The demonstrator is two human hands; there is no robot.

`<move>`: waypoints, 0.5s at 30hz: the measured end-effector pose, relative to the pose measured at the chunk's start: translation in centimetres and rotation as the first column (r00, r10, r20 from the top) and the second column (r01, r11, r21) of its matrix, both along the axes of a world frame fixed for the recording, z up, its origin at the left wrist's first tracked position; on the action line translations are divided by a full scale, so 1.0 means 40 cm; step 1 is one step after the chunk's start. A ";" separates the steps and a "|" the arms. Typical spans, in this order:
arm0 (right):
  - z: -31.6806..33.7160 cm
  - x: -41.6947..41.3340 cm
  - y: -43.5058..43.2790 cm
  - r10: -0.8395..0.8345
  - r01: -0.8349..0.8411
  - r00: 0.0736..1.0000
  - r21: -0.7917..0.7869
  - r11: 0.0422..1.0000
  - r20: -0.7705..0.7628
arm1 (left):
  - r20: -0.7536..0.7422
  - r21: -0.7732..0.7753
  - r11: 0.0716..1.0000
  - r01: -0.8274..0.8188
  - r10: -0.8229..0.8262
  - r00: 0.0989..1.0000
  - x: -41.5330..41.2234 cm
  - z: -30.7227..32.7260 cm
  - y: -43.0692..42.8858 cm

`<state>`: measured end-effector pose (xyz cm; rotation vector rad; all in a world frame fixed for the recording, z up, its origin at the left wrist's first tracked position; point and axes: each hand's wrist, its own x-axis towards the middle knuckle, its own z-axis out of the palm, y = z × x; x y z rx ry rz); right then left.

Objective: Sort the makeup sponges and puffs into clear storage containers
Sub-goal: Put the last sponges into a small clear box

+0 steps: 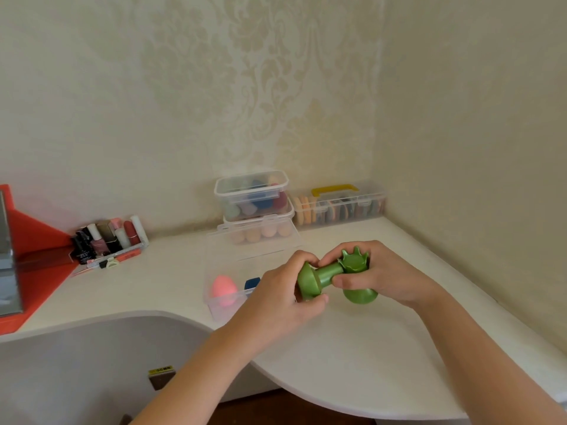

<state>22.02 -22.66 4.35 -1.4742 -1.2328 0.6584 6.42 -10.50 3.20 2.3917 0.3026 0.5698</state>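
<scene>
My left hand (285, 289) grips the round base of a green sponge holder (329, 276), held sideways above the white table (352, 348). My right hand (377, 274) holds its crown-shaped cup end, and a second green holder (360, 296) sits partly hidden under that hand. An open clear container (214, 302) to the left holds a pink egg-shaped sponge (224, 289) and a blue sponge (251, 283).
Against the wall stand stacked clear lidded boxes (253, 197) with coloured and beige sponges. A clear case with a yellow handle (340, 204) holds flat puffs. A tray of cosmetics (110, 240) and a red box (33, 265) are at the left.
</scene>
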 end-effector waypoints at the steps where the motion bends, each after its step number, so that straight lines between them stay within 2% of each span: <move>1: -0.002 -0.001 0.002 0.001 -0.001 1.000 -0.003 1.000 -0.001 | 0.008 -0.015 1.000 -0.017 0.017 1.000 0.002 -0.004 -0.003; 6: -0.002 -0.001 0.007 -0.013 0.015 0.998 0.046 0.999 -0.056 | 0.069 -0.124 0.991 -0.042 0.051 0.996 0.010 -0.004 -0.014; 9: -0.005 0.009 0.010 -0.042 0.063 0.981 0.108 0.992 -0.188 | 0.104 -0.169 0.984 -0.061 0.080 0.991 0.017 -0.004 -0.016; 11: -0.006 0.024 0.009 -0.104 0.156 0.943 0.145 0.977 -0.316 | 0.103 -0.193 0.978 -0.078 0.099 0.990 0.020 -0.006 -0.015; 13: -0.008 0.039 0.008 -0.200 0.260 0.899 0.106 0.960 -0.390 | 0.088 -0.192 0.978 -0.086 0.105 0.991 0.020 -0.008 -0.013; 15: -0.015 0.045 0.013 -0.228 0.284 0.877 0.074 0.956 -0.422 | 0.075 -0.182 0.980 -0.085 0.100 0.992 0.019 -0.010 -0.012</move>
